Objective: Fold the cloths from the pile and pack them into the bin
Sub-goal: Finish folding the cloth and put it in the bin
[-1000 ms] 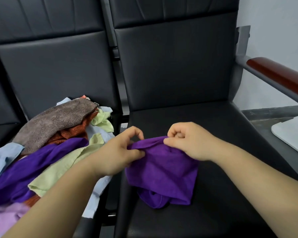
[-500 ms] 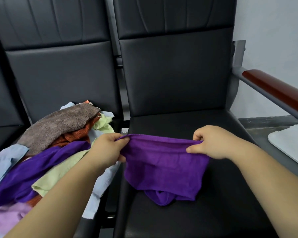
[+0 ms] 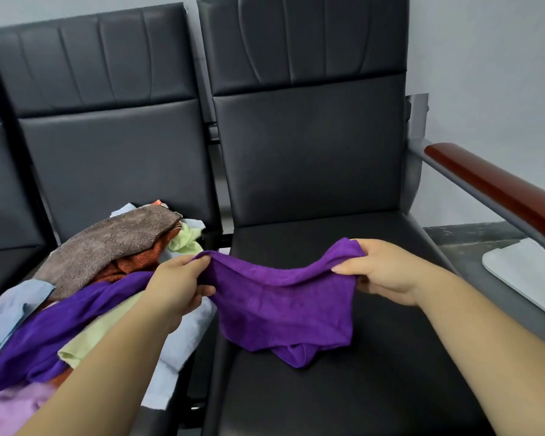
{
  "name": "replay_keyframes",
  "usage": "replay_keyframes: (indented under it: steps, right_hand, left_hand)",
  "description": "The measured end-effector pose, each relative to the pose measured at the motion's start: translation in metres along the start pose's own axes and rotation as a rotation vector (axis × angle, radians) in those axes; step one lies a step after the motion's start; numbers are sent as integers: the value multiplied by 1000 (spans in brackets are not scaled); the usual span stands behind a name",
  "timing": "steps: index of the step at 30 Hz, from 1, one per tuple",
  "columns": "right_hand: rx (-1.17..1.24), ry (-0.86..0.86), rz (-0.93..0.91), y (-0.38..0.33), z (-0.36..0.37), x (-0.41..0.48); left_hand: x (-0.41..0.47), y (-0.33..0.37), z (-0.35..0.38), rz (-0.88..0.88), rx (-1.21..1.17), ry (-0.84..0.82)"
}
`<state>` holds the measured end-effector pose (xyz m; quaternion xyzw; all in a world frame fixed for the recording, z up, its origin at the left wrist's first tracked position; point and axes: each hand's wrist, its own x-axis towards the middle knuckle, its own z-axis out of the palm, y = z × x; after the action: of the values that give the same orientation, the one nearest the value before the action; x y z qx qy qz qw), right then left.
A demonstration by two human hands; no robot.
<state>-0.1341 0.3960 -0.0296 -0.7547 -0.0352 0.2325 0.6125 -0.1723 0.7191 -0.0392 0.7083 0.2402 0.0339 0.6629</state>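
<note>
So the black seat (image 3: 390, 357) on the right is basically my work surface. It's flat, with room to lay a cloth out. The pile (image 3: 107, 247) of cloths sits heaped on the neighbouring chair (image 3: 114, 158) to the left and spills over its right edge, so the next one is a short reach.

The purple cloth (image 3: 283, 303) is the one I'm on. Its top edge is stretched between my hands above the seat's left half. The rest hangs down, and the bottom is crumpled on the cushion near the left edge.

My left hand (image 3: 177, 287) pinches one end of that edge, fingers and thumb closed on it. My right hand (image 3: 387, 272) has the other end bunched in curled fingers. Holding it by the hem should let it hang flat before folding, I reckon.

Something white (image 3: 523, 269) pokes in under the armrest (image 3: 485, 190); can't tell if that's the bin.
</note>
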Motion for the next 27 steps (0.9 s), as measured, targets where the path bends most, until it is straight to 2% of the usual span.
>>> replay_keyframes:
  steps: [4,8,10,12,13,14,16,17,18,22,24,25,27]
  right_hand:
    - [161,73,4,0,3,4]
    - [144,117,50,2,2,9]
    - [-20,180,37,2,-1,11]
    - [-364,292,4,1,-4,13]
    - [-448,366,2,0,-3,16]
    - [-379,388,22,-1,-2,20]
    - [62,318,101,-6,5,26]
    - [277,273,95,-8,8,30]
    - [390,266,40,-8,8,35]
    - [496,418,-325,-24,5,31]
    - [544,408,-438,-35,-5,21]
    - [587,375,-466,-38,-11,15]
    - [573,320,-434,-37,-22,7]
  left_hand:
    - [-2,1,-2,-6,-37,3]
    - [1,-1,-3,-45,-68,8]
    - [5,-3,-2,-121,-129,-4]
    - [8,-4,2,-212,-241,-40]
    - [9,-6,5,-238,-282,-60]
    - [10,-6,9,-249,-309,-83]
    - [11,-5,19,-244,-343,-117]
    - [11,-1,24,-219,-358,-125]
    - [10,3,29,-182,-386,-126]
    - [7,31,35,120,-573,-128]
    - [3,42,31,251,-598,-174]
    - [2,44,27,303,-568,-183]
    - [2,39,21,422,-350,-166]
